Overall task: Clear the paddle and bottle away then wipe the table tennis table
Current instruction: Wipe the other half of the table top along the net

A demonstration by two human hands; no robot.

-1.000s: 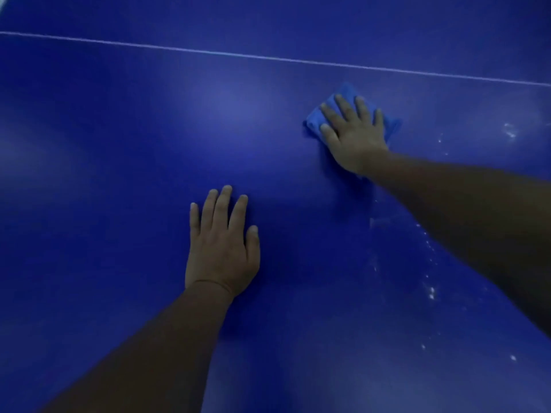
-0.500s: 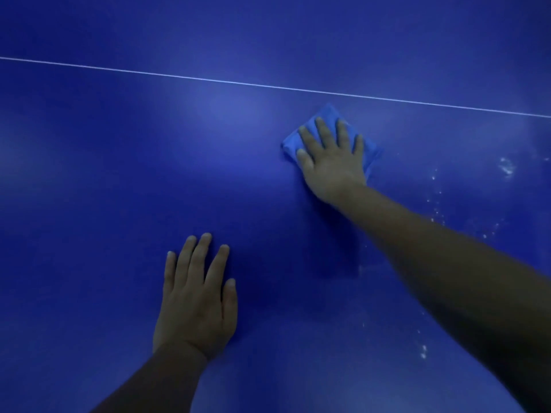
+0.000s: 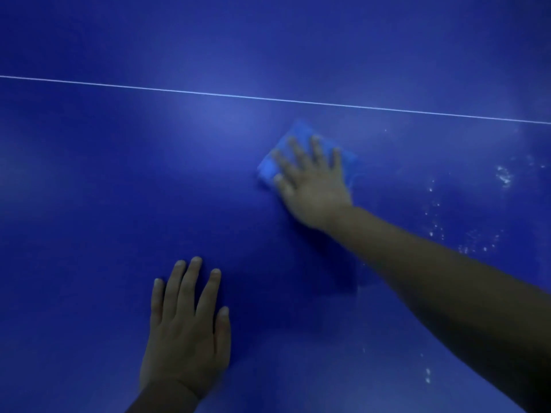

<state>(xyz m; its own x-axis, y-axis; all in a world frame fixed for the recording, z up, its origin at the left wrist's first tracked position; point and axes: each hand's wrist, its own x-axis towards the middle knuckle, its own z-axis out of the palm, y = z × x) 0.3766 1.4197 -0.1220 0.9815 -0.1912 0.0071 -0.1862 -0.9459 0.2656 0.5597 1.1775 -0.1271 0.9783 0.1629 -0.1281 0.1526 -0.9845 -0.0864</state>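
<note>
The dark blue table tennis table [image 3: 104, 189] fills the view. My right hand [image 3: 313, 183] lies flat, fingers spread and straight, pressing a folded light blue cloth [image 3: 268, 168] onto the table just below the white line; the hand is blurred by motion. The cloth shows at the hand's left and beyond the fingertips. My left hand [image 3: 185, 332] rests palm down on the table nearer to me, fingers straight, holding nothing. No paddle or bottle is in view.
A thin white line [image 3: 208, 93] crosses the table from left to right, above the hands. White specks and smears [image 3: 504, 174] dot the surface on the right, with more specks [image 3: 428, 375] near my right forearm.
My right hand has slid the cloth leftward and toward me, away from the white line. The view has tilted, so the line and both hands sit lower in the frame.
</note>
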